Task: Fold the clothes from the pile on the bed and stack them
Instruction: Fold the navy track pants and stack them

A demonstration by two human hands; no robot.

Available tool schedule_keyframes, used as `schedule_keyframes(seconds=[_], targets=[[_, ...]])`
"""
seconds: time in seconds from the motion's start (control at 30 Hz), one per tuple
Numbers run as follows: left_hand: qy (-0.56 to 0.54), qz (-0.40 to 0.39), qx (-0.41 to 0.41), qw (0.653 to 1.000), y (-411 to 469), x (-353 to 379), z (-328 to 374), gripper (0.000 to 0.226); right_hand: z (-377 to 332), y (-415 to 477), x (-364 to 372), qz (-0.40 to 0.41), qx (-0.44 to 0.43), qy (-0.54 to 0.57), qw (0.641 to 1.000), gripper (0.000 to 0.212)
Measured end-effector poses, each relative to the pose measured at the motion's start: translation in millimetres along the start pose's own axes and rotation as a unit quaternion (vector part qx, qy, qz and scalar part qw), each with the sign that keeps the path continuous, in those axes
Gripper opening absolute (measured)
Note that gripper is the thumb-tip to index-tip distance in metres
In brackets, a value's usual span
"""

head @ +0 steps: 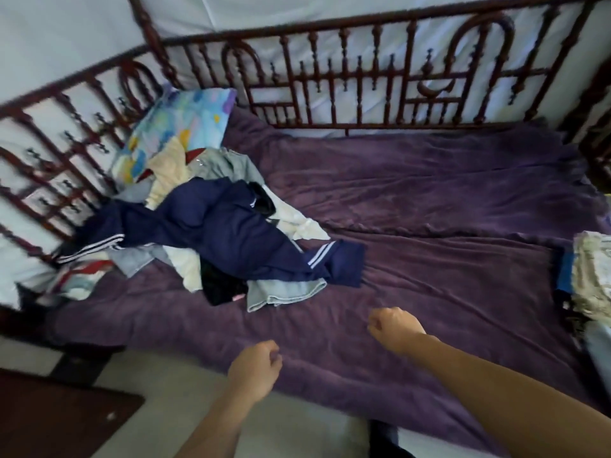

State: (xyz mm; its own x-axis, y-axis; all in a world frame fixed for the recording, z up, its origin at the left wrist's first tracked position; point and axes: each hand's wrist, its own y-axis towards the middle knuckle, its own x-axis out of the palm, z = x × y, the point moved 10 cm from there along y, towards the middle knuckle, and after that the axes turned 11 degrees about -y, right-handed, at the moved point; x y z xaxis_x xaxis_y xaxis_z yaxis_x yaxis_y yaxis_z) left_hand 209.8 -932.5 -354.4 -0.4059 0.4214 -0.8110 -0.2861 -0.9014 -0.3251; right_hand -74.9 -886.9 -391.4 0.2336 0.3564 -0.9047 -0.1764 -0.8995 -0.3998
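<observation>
Hovering low over the near edge of the bed, both hands are curled into loose fists and hold nothing: the left hand is at about 6 o'clock, above the edge of the purple blanket, and the right hand is just beyond it toward 5 o'clock, over the blanket, knuckles forward. The two are near each other but apart, and neither touches any clothing. The pile lies unfolded at about 9 to 10 o'clock, well apart from the hands. A navy garment with white stripes sprawls across its top, one striped end reaching toward the middle of the bed. Under it, at the pile's near side, show a pale grey piece and a black piece; a cream piece lies at the far side. A patterned pillow leans in the corner at 10 o'clock, just behind the pile. At 3 o'clock, on the blanket's right edge, sits a stack of clothes, partly cut off by the frame. A dark red railing runs round the bed from 9 to 2 o'clock.
</observation>
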Motion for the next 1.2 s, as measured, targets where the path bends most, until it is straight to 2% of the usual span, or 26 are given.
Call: schedule_keyframes(seconds=[0.23,0.33,0.47,0.7,1.07,1.13,1.2], targets=[[-0.023,0.000,-0.053,0.998,51.8,-71.9,-95.1,0.022,-75.9,91.8,3.0,-0.035,-0.004,0.007,0.999,0.018],[-0.016,-0.022,-0.064,0.998,86.7,-97.8,-138.3,0.021,-115.5,144.3,9.0,-0.048,-0.005,0.020,0.999,0.026],[-0.022,-0.046,-0.090,0.995,123.1,-127.2,-186.4,0.034,-175.3,193.3,14.2,-0.084,-0.010,0.048,0.995,0.030],[-0.016,-0.048,-0.128,0.991,186.5,-177.9,-246.2,0.028,-264.9,265.1,-10.6,-0.087,-0.023,0.029,0.996,0.030],[0.027,-0.129,-0.035,0.991,367.3,-247.7,-351.6,0.030,-380.4,419.6,-22.6,-0.090,0.050,0.017,0.995,0.025],[0.049,-0.124,-0.015,0.991,404.8,-268.4,-369.3,0.031,-408.6,458.6,-25.2,-0.088,0.052,0.010,0.995,0.028],[0.066,-0.114,0.001,0.991,438.6,-289.4,-384.5,0.030,-432.7,495.2,-36.2,-0.053,0.072,0.013,0.996,0.038]])
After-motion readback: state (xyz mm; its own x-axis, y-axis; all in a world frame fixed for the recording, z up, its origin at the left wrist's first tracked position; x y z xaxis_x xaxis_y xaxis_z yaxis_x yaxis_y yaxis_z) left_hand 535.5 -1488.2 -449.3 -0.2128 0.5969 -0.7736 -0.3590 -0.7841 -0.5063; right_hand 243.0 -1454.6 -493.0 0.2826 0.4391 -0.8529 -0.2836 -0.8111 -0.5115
